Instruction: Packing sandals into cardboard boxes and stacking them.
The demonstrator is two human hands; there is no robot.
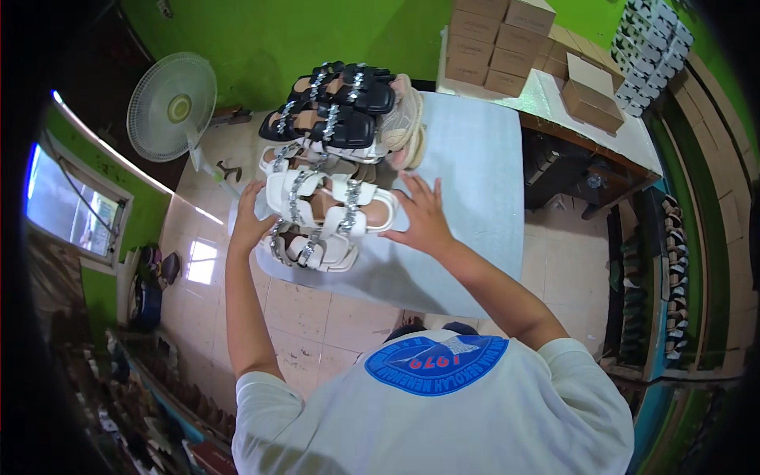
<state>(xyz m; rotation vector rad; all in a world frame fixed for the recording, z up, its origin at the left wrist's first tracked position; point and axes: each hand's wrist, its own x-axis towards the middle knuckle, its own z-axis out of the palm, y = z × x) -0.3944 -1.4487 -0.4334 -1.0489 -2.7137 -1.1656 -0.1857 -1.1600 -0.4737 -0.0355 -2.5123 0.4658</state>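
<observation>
A white slide sandal with silver chain straps lies crosswise between my hands, above other white sandals on the table. My right hand is around its rounded right end, thumb and index finger at its edges, the other fingers spread. At the left end my left hand curves against it, thumb toward the sandal. How firmly either hand grips cannot be seen. Just beyond are black sandals with similar silver chains, and pale sneakers stand to their right.
The pale table extends to the right of the footwear. A white fan stands at the far left. Cardboard boxes are stacked on a side counter, with an open box. Shoe racks line the right side.
</observation>
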